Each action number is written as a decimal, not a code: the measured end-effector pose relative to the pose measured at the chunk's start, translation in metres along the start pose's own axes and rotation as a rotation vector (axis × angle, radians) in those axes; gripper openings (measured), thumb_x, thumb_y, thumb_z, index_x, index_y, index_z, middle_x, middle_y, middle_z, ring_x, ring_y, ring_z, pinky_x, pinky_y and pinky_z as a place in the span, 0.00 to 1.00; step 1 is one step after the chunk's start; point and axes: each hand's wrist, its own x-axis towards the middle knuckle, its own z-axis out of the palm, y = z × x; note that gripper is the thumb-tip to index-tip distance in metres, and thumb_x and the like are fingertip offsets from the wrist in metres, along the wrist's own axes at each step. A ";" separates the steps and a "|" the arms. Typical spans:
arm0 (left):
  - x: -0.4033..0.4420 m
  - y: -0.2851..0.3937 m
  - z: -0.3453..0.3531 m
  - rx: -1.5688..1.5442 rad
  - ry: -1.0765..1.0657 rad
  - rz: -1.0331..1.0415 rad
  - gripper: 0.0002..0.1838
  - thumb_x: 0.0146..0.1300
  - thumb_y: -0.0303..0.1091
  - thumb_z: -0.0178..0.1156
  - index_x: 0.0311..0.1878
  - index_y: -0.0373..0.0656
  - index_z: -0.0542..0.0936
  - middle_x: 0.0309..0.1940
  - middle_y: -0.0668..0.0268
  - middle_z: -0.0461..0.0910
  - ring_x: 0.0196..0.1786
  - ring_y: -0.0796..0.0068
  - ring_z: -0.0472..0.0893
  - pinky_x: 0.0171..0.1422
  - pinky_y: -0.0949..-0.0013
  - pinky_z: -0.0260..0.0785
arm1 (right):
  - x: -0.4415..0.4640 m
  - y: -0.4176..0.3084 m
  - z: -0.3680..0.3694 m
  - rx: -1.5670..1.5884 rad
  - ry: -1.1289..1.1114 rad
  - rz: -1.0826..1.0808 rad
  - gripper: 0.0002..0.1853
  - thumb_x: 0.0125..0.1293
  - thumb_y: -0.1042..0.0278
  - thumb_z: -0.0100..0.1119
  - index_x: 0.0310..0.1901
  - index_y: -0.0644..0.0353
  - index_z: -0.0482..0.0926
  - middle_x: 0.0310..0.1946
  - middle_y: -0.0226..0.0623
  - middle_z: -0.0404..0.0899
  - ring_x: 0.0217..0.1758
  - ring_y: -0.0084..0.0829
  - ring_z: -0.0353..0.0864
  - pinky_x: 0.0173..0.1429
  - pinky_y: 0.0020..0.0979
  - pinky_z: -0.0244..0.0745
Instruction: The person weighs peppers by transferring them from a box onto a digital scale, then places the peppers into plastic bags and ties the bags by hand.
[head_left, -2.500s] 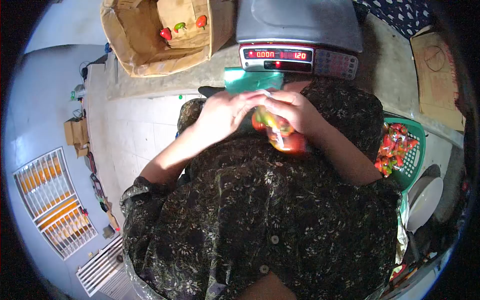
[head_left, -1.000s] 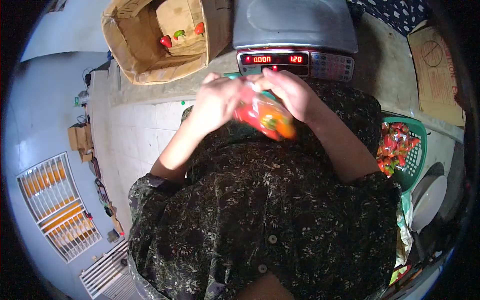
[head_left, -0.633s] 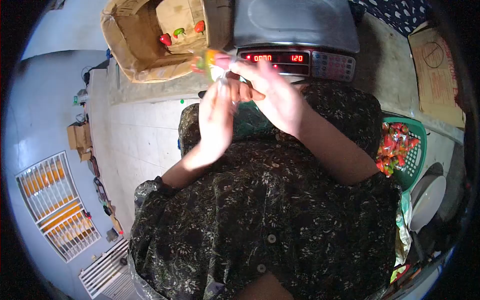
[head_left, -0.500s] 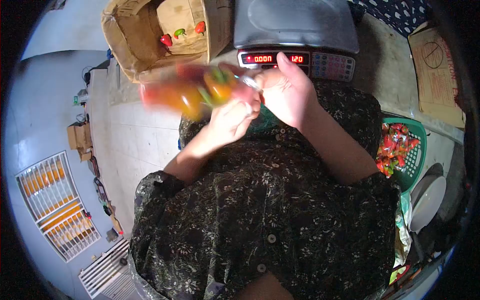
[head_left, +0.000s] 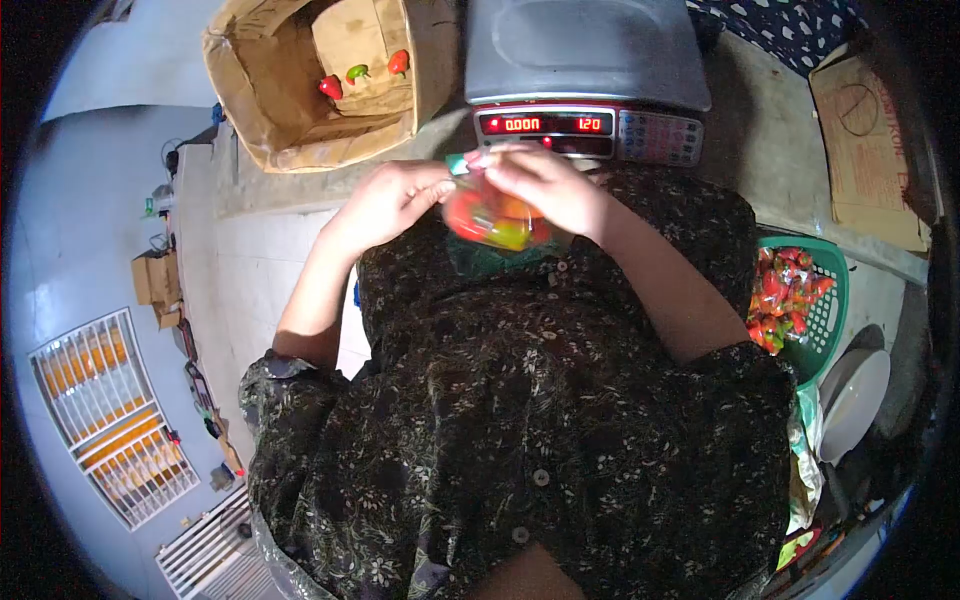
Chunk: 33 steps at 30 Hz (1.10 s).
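A clear plastic bag of red, orange and green peppers hangs between my hands over my lap, partly blurred. My right hand is closed on the top of the bag, its fingers bent over it. At the bag's left side, my left hand has thumb and fingertips pinched together near the bag's neck; what it grips there is too small to make out. Green plastic lies on my lap under the bag. Just beyond my hands is a digital scale, its display lit in red.
An open cardboard box with three peppers inside stands at the upper left. On the right are a green basket of bagged peppers, a white round dish and another cardboard piece. A barred window is at the left.
The bag of peppers has swung from the left, over my left hand, back to below my right hand. My left hand has moved away from my right hand, up and left.
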 end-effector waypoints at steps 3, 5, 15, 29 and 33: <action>-0.001 -0.002 0.017 -0.432 -0.126 -0.228 0.16 0.70 0.41 0.47 0.30 0.41 0.72 0.19 0.76 0.63 0.23 0.85 0.63 0.27 0.75 0.58 | 0.000 -0.011 0.011 -0.615 0.024 0.042 0.18 0.65 0.53 0.51 0.47 0.59 0.77 0.45 0.38 0.77 0.47 0.39 0.73 0.52 0.38 0.67; 0.001 0.012 0.027 -1.101 -0.078 -0.546 0.12 0.70 0.41 0.48 0.36 0.44 0.74 0.19 0.79 0.62 0.19 0.89 0.56 0.27 0.81 0.56 | -0.009 -0.006 0.018 -0.880 0.148 -0.087 0.21 0.62 0.53 0.54 0.51 0.59 0.75 0.52 0.33 0.73 0.46 0.36 0.69 0.55 0.38 0.63; -0.003 0.043 0.088 -0.452 0.644 0.074 0.11 0.70 0.34 0.46 0.43 0.38 0.74 0.44 0.65 0.76 0.52 0.71 0.73 0.56 0.67 0.64 | -0.011 -0.011 0.019 0.443 -0.052 -0.268 0.22 0.65 0.64 0.54 0.56 0.69 0.69 0.60 0.47 0.66 0.64 0.37 0.64 0.67 0.34 0.56; 0.008 0.005 0.058 0.096 0.267 0.115 0.04 0.59 0.32 0.53 0.31 0.45 0.76 0.25 0.63 0.75 0.27 0.64 0.76 0.33 0.68 0.65 | -0.007 0.012 -0.014 -0.023 -0.160 0.258 0.18 0.70 0.57 0.48 0.35 0.63 0.80 0.36 0.36 0.81 0.39 0.22 0.77 0.49 0.25 0.71; 0.002 0.017 0.058 -1.081 0.257 -0.223 0.10 0.67 0.34 0.46 0.33 0.41 0.72 0.19 0.67 0.72 0.23 0.74 0.72 0.27 0.70 0.63 | -0.010 -0.009 -0.004 0.206 0.139 -0.106 0.17 0.69 0.58 0.48 0.45 0.65 0.77 0.45 0.37 0.78 0.47 0.24 0.76 0.53 0.25 0.68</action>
